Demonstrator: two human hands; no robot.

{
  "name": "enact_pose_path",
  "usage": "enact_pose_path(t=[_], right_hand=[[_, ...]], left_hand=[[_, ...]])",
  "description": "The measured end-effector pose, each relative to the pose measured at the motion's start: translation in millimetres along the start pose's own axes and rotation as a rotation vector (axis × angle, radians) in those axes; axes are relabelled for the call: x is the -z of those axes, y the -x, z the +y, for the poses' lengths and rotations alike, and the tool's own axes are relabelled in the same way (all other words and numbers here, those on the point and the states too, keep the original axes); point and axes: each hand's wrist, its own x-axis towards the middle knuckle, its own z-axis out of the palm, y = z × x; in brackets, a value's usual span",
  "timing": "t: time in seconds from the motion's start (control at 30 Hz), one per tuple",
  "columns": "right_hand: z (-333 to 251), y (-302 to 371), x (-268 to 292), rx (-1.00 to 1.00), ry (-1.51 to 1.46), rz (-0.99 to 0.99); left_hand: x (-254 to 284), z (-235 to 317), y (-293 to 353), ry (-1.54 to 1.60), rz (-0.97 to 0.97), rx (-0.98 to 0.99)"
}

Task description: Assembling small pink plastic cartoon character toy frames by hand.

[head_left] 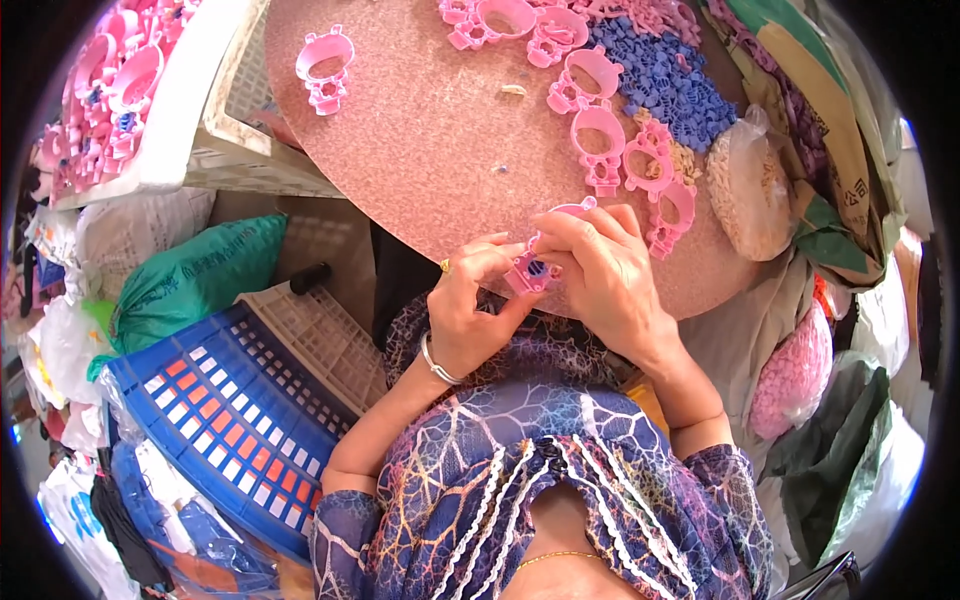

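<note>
The pink plastic piece [533, 268] sits pinched between both hands — left hand [468, 305] gripping its lower end, right hand [600, 272] clasping over the top — long axis toward the right fingers.

The scene is viewed from one head-worn fisheye camera — steeply downward, close above the round pink table [430, 150]; straight edges are bent near the rim. No second view is given.

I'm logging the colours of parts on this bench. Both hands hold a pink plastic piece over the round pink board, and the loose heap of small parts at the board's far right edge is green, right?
Not quite: the heap of small parts is blue, not green, as the head view shows. The rest stands: the left hand and right hand hold a pink plastic piece over the round pink board.
</note>
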Motion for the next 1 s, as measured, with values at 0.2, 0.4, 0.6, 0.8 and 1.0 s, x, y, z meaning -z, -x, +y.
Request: enact_pose_path(t=[0.2,0.4,0.6,0.8,1.0], right_hand=[[6.1,-14.0,21.9,0.204,0.059,-0.226],[0.3,0.8,4.0,-0.015,0.078,-0.125],[-2.2,-2.5,17.8,-0.128,-0.153,0.045],[13.3,0.7,28.9,-0.243,-0.067,0.061],[11.0,17.4,5.9,-0.452,-0.271,0.013]], left_hand=[[1.7,6.8,-6.0,-0.042,-0.031,-0.058],[2.0,1.9,-11.4,-0.276,-0.029,-0.342],[3.6,0.6,-10.5,-0.106,0.008,-0.144],[12.8,-0.1,-10.6,-0.151,-0.039,-0.166],[22.3,-2.0,-7.0,-0.240,-0.068,-0.211]])
